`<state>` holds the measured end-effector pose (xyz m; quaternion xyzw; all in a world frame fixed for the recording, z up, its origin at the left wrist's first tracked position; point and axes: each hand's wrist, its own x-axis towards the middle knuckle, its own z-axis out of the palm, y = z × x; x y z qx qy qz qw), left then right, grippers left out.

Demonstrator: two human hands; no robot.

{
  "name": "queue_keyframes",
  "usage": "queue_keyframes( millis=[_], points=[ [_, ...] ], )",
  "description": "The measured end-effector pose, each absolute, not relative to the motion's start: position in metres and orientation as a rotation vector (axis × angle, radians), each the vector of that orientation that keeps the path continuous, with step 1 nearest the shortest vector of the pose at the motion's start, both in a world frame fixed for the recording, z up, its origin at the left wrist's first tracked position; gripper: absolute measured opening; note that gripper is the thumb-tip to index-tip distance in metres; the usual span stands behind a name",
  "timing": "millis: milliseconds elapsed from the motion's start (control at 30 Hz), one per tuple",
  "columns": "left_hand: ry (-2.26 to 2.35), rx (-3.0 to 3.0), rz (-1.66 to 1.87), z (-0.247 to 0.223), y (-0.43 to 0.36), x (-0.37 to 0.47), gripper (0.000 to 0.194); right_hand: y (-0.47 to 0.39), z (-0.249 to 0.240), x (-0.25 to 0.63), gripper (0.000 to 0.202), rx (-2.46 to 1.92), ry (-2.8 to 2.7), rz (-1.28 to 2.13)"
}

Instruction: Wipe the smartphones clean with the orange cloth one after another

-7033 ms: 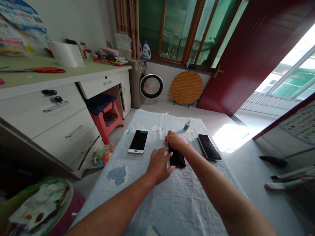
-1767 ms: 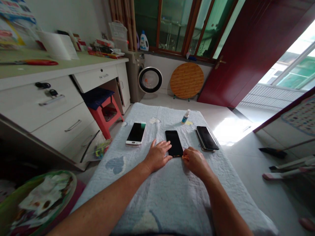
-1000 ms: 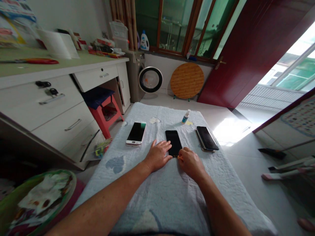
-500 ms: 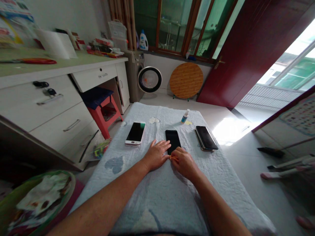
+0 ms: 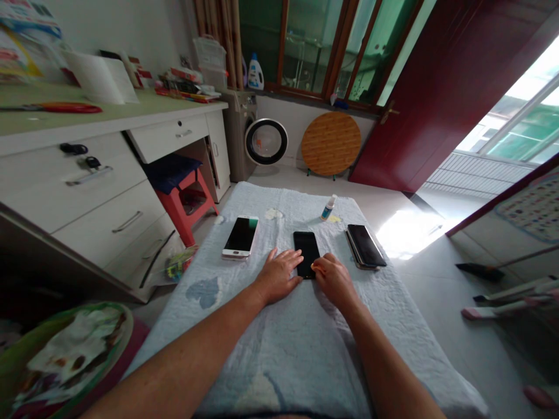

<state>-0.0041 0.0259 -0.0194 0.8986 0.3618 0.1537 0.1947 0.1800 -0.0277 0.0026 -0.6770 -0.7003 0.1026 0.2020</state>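
Observation:
A black phone lies face up on the light blue cloth. My left hand is spread flat on the cloth, its fingertips on the phone's left edge. At the phone's lower right edge my right hand is closed in a pinch round a small orange thing, too small to make out fully. A white phone with a dark screen lies to the left. On the right is a dark phone on top of another flat item. A small spray bottle stands farther back.
On the left are a white desk and a red stool with a dark top. A bin with used tissues sits at the lower left. Behind the cloth are a washing machine with its door open and a round wooden board.
My right hand has moved slightly right and up, from the phone's bottom edge to its lower right side. My left hand has stayed in place.

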Motion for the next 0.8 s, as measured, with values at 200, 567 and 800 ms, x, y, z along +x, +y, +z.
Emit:
queue_keyframes(
  millis=[200, 567, 800],
  points=[
    [1.018, 2.525, 0.425, -0.02, 0.027, -0.004, 0.049, -0.025, 0.005, 0.165, 0.022, -1.71, -2.086, 0.335],
    [1.017, 2.497, 0.474, -0.021, 0.027, -0.003, 0.045, -0.025, 0.001, 0.164, 0.019, -1.559, -2.162, 0.33],
    [1.028, 2.477, 0.453, -0.016, 0.027, -0.004, 0.048, -0.025, 0.002, 0.189, 0.018, -1.789, -2.027, 0.308]
  ],
)
